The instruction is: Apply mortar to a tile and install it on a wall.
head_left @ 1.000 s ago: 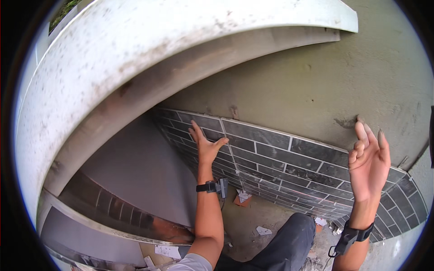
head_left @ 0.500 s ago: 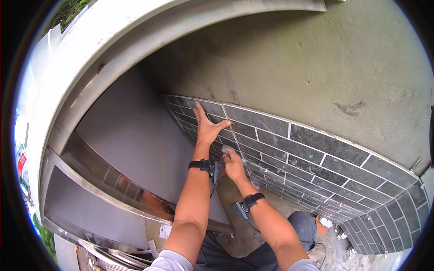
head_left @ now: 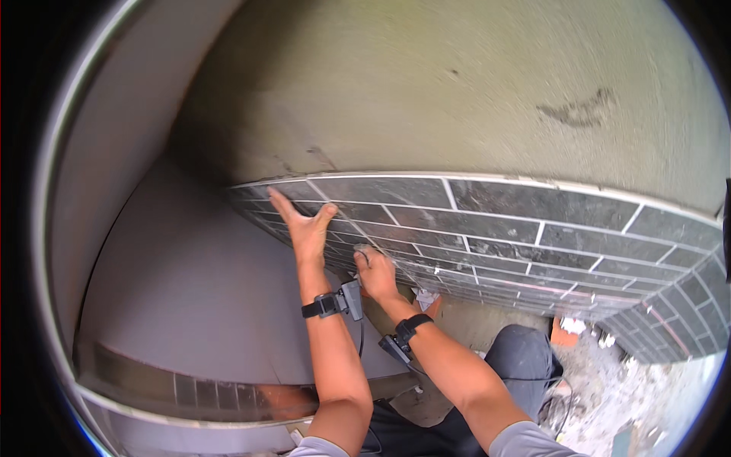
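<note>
My left hand point(head_left: 306, 234) is spread against the upper rows of a dark grey brick-pattern tile wall point(head_left: 548, 207) with pale joints. Its thumb and fingers stand apart, and the hand holds nothing. Just below and to its right, my right hand point(head_left: 377, 276) is closed close to the tiles. A small greyish bit shows at its fingertips, too little to name. Both wrists wear black straps with small dark box-shaped devices; one device point(head_left: 350, 298) is on the left wrist, the other point(head_left: 394, 349) on the right.
Bare greenish-grey plaster point(head_left: 457, 99) rises above the tiles. A smooth grey panel point(head_left: 205, 289) stands to the left, above a brown reflective strip point(head_left: 205, 394). An orange block point(head_left: 563, 333) and white scraps lie on the dusty floor by my knee point(head_left: 518, 354).
The view has shifted closer to the wall and turned, so the curved white frame at left has mostly left the picture. Both hands remain at the tiles in much the same poses.
</note>
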Tool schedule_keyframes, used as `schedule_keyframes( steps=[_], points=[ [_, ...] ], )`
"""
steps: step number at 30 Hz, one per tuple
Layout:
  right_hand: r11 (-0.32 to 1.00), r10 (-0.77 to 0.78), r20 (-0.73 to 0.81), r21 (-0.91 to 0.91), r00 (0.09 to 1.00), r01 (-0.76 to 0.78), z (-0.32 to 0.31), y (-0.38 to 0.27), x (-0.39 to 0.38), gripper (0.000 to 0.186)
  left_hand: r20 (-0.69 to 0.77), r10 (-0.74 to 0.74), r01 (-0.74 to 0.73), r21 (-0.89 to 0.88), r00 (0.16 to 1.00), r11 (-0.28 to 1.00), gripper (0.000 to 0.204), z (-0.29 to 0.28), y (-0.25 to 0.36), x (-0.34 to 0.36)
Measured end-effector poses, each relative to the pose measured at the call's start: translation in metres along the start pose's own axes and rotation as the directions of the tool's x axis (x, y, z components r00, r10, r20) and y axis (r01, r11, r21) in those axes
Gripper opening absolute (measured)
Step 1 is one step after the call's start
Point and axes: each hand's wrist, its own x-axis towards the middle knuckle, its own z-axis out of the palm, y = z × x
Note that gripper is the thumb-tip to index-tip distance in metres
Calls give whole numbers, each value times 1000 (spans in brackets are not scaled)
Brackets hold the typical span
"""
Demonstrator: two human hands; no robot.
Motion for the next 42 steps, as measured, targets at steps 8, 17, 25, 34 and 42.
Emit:
schedule_keyframes(
  steps=[8, 17, 25, 34, 42],
  points=[
    [997, 9, -148, 79, 989, 3, 19, 8, 4, 28, -5, -3, 3, 18, 1000, 1000, 120, 0, -28, 6],
    [995, 74, -146, 75, 987, -64, 14, -3, 3, 31, 43, -58, 62, -105, 997, 992, 125, 4, -18, -1],
    [983, 129, -110, 146, 986, -112, 10, -4, 8, 35, 31, -61, 65, -118, 998, 991, 123, 6, -13, -2],
    [976, 188, -43, 117, 981, -182, 7, -12, 9, 38, 39, -61, 65, -118, 997, 991, 124, 0, -11, -1],
    [977, 188, -12, 102, 982, -186, 3, -7, 10, 39, 59, -38, 45, -135, 998, 990, 120, 1, -16, -1]
  ],
)
